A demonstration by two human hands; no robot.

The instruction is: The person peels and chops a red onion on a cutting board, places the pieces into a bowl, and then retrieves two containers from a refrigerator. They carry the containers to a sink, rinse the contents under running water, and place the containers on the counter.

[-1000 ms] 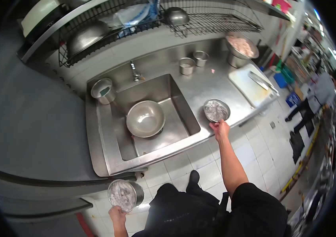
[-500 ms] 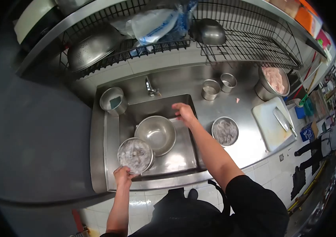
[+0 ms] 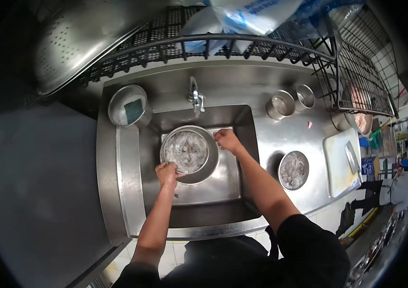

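Observation:
A round metal container (image 3: 187, 152) filled with greyish-white, wet pieces that look like raw seafood is over a larger steel mixing bowl (image 3: 210, 168) in the sink. My left hand (image 3: 167, 174) is closed on the container's near left rim, thumb on top. My right hand (image 3: 228, 141) has its fingers curled together at the right rim of the mixing bowl, pinching its edge. The container covers most of the bowl's inside. The faucet (image 3: 196, 98) stands just behind them.
Right of the sink, another metal container (image 3: 294, 170) holds similar pieces. Two small metal pots (image 3: 281, 104) stand behind it. A knife (image 3: 352, 157) lies on a white cutting board (image 3: 336, 163). A pot with a green scouring pad (image 3: 134, 111) is at the back left. A wire rack (image 3: 261, 42) hangs overhead.
My left hand has carried the filled container right and back, over the mixing bowl. My right hand has come down from above the sink to the bowl's rim, its fingers closing. The view has moved closer.

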